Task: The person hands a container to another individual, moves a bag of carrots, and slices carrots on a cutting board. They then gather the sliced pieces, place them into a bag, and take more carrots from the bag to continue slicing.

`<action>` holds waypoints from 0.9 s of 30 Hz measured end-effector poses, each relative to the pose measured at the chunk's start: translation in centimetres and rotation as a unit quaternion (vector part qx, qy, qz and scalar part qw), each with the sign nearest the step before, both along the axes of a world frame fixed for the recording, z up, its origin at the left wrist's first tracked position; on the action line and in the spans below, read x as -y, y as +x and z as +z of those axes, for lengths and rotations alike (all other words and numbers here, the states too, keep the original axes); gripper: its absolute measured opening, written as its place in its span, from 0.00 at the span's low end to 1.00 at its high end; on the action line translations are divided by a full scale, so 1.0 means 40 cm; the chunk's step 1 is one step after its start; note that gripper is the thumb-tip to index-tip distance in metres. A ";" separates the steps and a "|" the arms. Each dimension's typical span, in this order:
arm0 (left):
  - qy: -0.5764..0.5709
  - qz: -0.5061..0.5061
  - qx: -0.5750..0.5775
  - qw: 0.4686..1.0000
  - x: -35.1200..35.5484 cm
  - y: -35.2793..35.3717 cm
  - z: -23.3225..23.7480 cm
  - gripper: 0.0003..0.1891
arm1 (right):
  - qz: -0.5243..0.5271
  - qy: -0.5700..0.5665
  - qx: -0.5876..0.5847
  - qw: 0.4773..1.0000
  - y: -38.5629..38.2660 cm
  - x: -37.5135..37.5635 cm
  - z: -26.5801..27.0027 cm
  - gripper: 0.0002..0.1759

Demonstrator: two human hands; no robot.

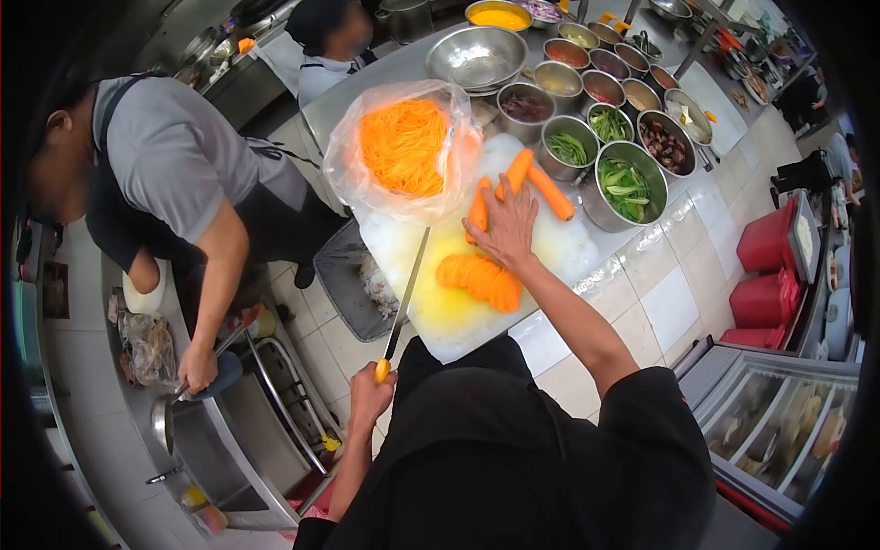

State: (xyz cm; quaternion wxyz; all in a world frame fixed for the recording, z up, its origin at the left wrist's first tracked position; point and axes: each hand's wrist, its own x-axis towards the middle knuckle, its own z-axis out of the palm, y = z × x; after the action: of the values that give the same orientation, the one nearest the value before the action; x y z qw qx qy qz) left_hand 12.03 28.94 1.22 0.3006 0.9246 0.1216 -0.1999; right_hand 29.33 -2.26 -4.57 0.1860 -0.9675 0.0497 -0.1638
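My left hand (369, 396) is closed around the yellow handle of a long kitchen knife (411, 291), whose blade points away from me along the left edge of a white cutting board (573, 246). With fingers spread, my right hand (509, 222) lies over whole peeled carrots, touching the left carrot (478, 202) and the middle carrot (517, 169). Just right of it lies another carrot (550, 191). Nearer me, overlapping carrot slices (481, 281) form a pile on the yellow-stained board. A clear plastic bag (344, 170) full of shredded carrot (403, 147) stands at the board's far left.
Metal containers of cut vegetables crowd the table beyond, including a pot of green leaves (596, 203) and a wide bowl (449, 60). Below the table's left edge is a grey bin (335, 284). A co-worker (170, 137) bends over a sink at left, holding a ladle (163, 423).
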 end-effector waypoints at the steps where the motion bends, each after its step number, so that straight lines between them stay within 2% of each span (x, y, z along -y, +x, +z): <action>1: 0.002 -0.001 -0.005 1.000 0.000 0.001 0.000 0.15 | 0.019 0.003 -0.007 1.000 0.011 0.003 -0.001 0.40; 6: -0.005 -0.007 -0.013 1.000 -0.002 -0.002 0.007 0.16 | 0.055 -0.026 -0.071 0.996 0.025 0.013 0.027 0.39; 9: -0.011 -0.013 -0.025 1.000 -0.006 -0.003 -0.008 0.16 | 0.098 0.001 -0.060 0.993 -0.001 0.007 -0.001 0.36; 12: -0.011 -0.020 -0.010 1.000 -0.009 0.005 -0.013 0.16 | 0.086 -0.026 -0.026 0.996 0.013 0.003 -0.050 0.32; 14: -0.015 -0.024 -0.024 0.999 -0.012 0.011 -0.009 0.16 | 0.035 -0.101 0.038 0.994 0.035 0.020 -0.056 0.30; 19: -0.012 -0.025 -0.030 0.999 -0.009 0.008 -0.016 0.16 | 0.017 -0.137 0.042 0.990 0.106 0.126 -0.039 0.28; 22: -0.022 -0.024 -0.025 0.999 -0.005 0.012 -0.007 0.16 | 0.082 -0.135 0.054 0.986 0.149 0.184 -0.050 0.27; 27: -0.017 -0.046 -0.014 0.999 0.000 0.019 -0.004 0.15 | 0.110 -0.144 0.044 0.982 0.201 0.205 -0.058 0.28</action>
State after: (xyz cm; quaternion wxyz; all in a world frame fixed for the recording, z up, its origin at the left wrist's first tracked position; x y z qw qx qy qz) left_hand 12.80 28.95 1.05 0.3051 0.9211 0.0798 -0.2282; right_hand 37.38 -10.45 -6.89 0.0637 -0.9755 -0.0899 -0.1903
